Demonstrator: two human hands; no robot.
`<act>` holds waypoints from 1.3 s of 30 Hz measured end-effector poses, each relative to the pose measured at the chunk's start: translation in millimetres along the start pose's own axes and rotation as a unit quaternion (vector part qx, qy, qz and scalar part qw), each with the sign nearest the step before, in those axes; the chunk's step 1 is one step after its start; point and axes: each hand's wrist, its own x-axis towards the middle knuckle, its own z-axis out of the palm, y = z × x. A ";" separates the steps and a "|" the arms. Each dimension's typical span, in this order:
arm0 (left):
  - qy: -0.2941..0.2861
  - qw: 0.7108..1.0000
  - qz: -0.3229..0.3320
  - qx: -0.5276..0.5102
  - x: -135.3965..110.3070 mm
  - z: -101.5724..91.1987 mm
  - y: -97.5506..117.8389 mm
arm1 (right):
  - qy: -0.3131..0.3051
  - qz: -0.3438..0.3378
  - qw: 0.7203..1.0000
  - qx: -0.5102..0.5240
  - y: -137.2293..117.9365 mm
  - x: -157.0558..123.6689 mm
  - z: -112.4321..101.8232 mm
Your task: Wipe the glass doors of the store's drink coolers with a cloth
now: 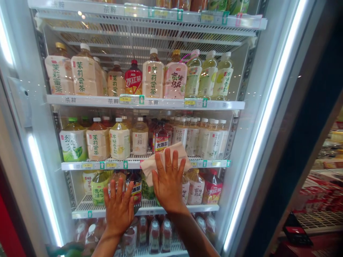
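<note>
A glass door [257,89] of a drinks fridge fills the view. My right hand [168,182] lies flat on the glass with fingers spread, pressing a pale cloth [150,164] against it. My left hand [119,207] is flat on the glass too, lower and to the left, fingers apart and holding nothing. Behind the glass stand rows of tea bottles, such as a red-labelled bottle [133,80] on the upper shelf and a green-labelled bottle [73,141] on the middle shelf.
White wire shelves [144,103] with price tags run across the fridge. Bright light strips [264,128] line both door edges. At the right, a dark door frame [302,142] and store shelving with red packets [324,200] stand close by.
</note>
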 end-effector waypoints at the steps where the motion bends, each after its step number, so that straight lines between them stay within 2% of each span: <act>1: -0.001 1.000 0.000 0.000 0.2 0.2 0.0 | -0.001 0.006 1.000 -0.007 -2.3 -15.3 4.2; 5: -0.005 1.000 -0.004 -0.008 1.3 0.5 0.3 | 0.005 0.020 0.999 -0.040 -12.6 -93.0 23.4; 7: -0.006 1.000 -0.005 -0.011 1.3 0.1 0.2 | 0.008 0.025 0.999 -0.043 -14.5 -108.3 26.2; 9: -0.004 1.000 -0.004 -0.011 0.8 -0.2 -0.1 | 0.006 0.020 0.999 -0.032 -12.5 -94.7 22.1; 14: -0.003 1.000 -0.005 -0.015 -0.2 1.0 -0.8 | 0.002 0.006 1.000 0.007 -1.3 1.2 0.3; 16: -0.002 1.000 -0.007 -0.018 0.0 1.7 -0.8 | 0.008 0.006 1.000 0.013 -0.2 19.6 -3.5; 18: -0.002 1.000 -0.009 -0.020 0.0 1.8 -0.8 | 0.006 0.006 1.000 0.008 -2.1 11.2 -0.8; 23: -0.006 1.000 -0.008 -0.023 -0.6 0.4 -1.0 | 0.014 0.019 0.999 -0.034 -13.6 -74.8 19.3; 25: -0.009 1.000 -0.007 -0.025 -0.7 0.4 -1.1 | 0.016 0.018 0.999 -0.044 -16.2 -94.0 22.7; 26: -0.010 1.000 -0.008 -0.025 -0.6 0.6 -1.1 | 0.013 0.015 0.999 -0.043 -16.2 -94.2 22.4; 28: -0.010 1.000 -0.008 -0.025 -0.3 1.1 -1.0 | 0.002 0.005 1.000 -0.030 -13.8 -75.5 18.2; 32: -0.003 1.000 -0.009 -0.029 0.6 1.4 0.0 | -0.003 -0.004 1.000 0.000 -8.4 -2.8 3.7; 34: -0.006 0.999 -0.011 -0.029 0.7 0.9 0.3 | 0.003 -0.002 1.000 0.007 -8.7 18.7 -0.2; 36: -0.010 0.999 -0.013 -0.029 0.6 0.3 0.2 | 0.002 0.001 1.000 0.005 -11.1 15.0 1.5; 39: -0.011 0.999 -0.013 -0.029 0.3 -0.1 -0.1 | 0.003 0.011 1.000 -0.015 -17.7 -34.1 13.3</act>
